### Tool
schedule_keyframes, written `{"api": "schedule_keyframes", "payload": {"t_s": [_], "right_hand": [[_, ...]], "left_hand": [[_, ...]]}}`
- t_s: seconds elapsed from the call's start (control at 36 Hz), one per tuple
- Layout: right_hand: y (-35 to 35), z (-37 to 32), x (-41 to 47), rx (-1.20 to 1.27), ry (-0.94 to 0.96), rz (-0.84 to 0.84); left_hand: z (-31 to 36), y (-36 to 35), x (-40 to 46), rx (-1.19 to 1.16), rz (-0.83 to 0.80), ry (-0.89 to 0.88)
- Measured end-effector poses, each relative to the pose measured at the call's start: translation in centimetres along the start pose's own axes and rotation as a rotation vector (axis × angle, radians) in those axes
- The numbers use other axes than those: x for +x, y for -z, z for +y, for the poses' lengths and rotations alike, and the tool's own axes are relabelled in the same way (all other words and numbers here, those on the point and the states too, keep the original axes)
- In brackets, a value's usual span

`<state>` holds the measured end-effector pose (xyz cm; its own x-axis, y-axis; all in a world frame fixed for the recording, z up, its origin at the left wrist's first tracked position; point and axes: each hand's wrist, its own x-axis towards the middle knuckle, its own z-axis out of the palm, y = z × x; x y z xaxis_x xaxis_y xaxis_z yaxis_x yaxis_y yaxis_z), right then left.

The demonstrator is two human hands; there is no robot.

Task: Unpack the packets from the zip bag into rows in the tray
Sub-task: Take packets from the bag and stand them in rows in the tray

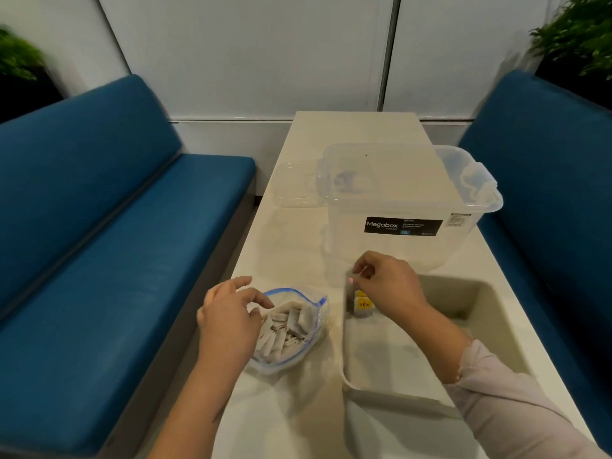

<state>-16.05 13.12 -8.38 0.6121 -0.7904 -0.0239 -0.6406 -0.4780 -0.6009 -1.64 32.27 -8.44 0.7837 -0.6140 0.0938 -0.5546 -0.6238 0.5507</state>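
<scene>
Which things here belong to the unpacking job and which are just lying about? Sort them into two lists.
Job:
zip bag of packets, left hand at its mouth
tea packet, under the right hand
tray

Lying about:
clear Megabox bin
its lid
blue benches
plants

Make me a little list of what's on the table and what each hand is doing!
zip bag: open on the table, full of packets
left hand: at the bag's mouth, fingers loosely curled
right hand: over the tray's far left corner, pinching something small
tea packet: standing in that tray corner
tray: beige, otherwise looks bare
clear box: behind the tray, labelled Megabox
lid: lying left of the box
</scene>
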Motion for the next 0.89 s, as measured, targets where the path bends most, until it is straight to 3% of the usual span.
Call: {"api": "schedule_keyframes", "payload": {"t_s": [0.14,0.33,0.44,0.89], "right_hand": [[-0.9,-3.8,-0.9,-0.045,0.163,-0.136],[-4.3,-7.5,-1.4,-0.672,0.595,-0.305],[-5.7,-8.2,-1.1,-0.858,0.770,-0.315],[-5.9,-8.8,-0.6,-0.891,0.784,-0.314]], "left_hand": [[-1.5,0.1,-0.3,-0.006,-0.141,0.036],[-2.4,-0.1,-0.8,0.007,-0.243,0.020],[-2.5,0.0,-0.7,0.003,-0.249,-0.001],[-2.9,0.0,-0.5,0.006,-0.233,-0.007]]}}
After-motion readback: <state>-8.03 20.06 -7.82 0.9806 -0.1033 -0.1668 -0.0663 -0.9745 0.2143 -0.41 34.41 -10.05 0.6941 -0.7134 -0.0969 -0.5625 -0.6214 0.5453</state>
